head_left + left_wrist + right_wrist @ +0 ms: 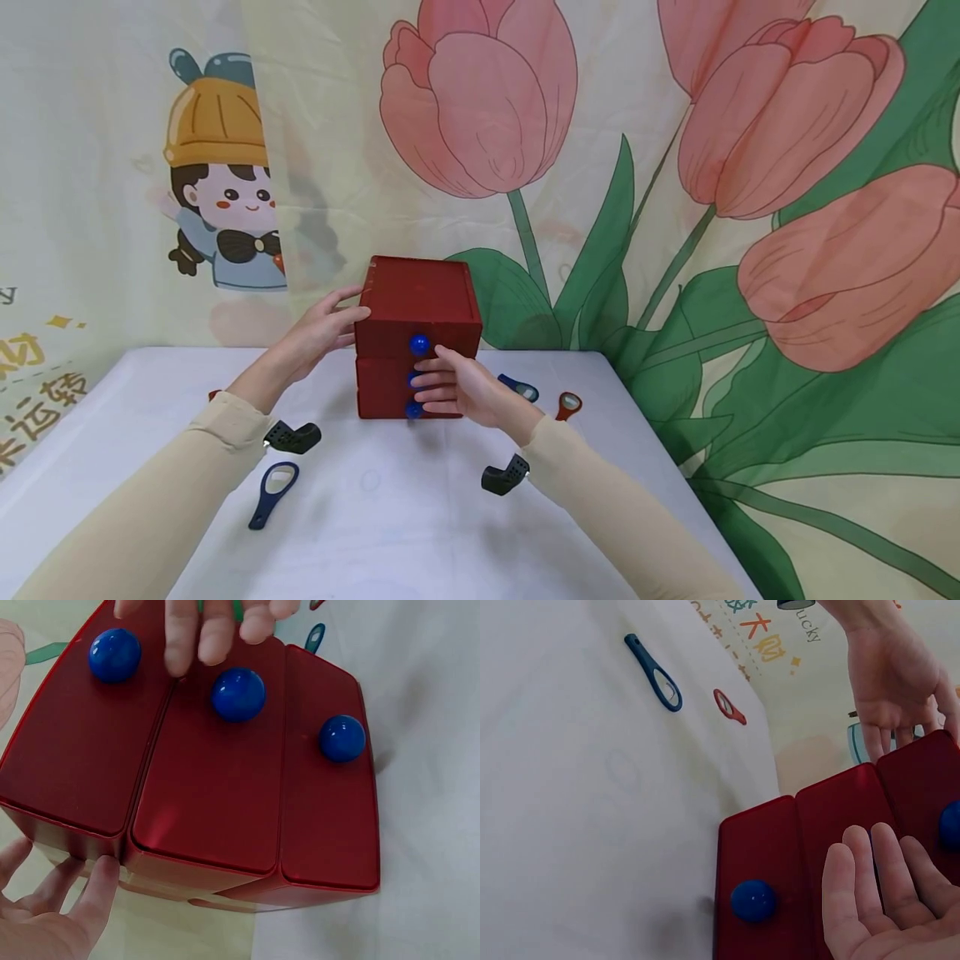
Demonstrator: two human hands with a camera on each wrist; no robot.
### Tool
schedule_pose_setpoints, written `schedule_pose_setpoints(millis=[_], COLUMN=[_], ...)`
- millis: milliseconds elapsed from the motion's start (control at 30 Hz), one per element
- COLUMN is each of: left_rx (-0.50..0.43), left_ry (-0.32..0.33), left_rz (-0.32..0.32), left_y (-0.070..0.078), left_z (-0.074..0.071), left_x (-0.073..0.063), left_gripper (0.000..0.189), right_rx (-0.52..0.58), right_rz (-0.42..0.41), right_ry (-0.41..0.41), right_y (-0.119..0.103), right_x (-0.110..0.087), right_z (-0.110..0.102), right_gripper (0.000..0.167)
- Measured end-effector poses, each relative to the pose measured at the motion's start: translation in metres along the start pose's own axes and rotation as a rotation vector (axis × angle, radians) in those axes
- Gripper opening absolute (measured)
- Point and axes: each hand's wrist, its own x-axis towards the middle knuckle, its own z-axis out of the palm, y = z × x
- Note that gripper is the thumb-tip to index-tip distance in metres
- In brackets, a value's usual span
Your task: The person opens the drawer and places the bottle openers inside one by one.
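Note:
A red box with three stacked drawers (pixel 390 387) stands on the white table, each drawer front bearing a round blue knob (pixel 238 694). My left hand (pixel 318 333) rests its fingertips on the box's left side, near the top drawer; the left wrist view shows those fingers (pixel 97 900) against the side wall. In front of the drawers is my right hand (pixel 468 387), its fingers extended toward the knobs and partly covering the middle one. Nothing is held in the right palm (pixel 900 937). The drawer fronts appear closed.
A dark blue magnifying glass (pixel 273 494) lies at the front left of the table. Another blue one (pixel 518 387) and a red one (pixel 568 406) lie right of the box. A further red magnifying glass (pixel 729 707) lies on the left side. Behind hangs a tulip-printed cloth (pixel 480 108).

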Motion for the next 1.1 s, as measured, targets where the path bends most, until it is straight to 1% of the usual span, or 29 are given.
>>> schedule_pose_setpoints(millis=[167,333,533,800,933,1100], left_rx=[0.000,0.032,0.044,0.035,0.029,0.015], left_ry=[-0.003,0.002,0.008,0.006,0.002,0.001], left_rz=[0.003,0.004,0.008,0.012,0.006,0.003], left_y=[0.002,0.001,0.001,0.004,0.004,0.003], left_z=[0.001,0.003,0.002,0.004,0.004,0.003], left_x=[0.000,0.001,0.003,0.004,0.004,0.003], left_gripper=[0.079,0.082,0.082,0.080,0.079,0.080], right_rx=[-0.012,-0.014,-0.033,-0.050,-0.033,-0.016], right_rz=[0.011,0.029,0.054,0.077,0.091,0.083], right_ry=[0.025,0.053,0.079,0.104,0.103,0.084], right_y=[0.008,0.018,0.026,0.038,0.044,0.048], right_x=[-0.003,-0.002,0.003,0.011,0.014,0.018], right_z=[-0.007,-0.012,-0.014,-0.013,-0.011,-0.008], right_gripper=[0.060,0.058,0.056,0.057,0.057,0.064])
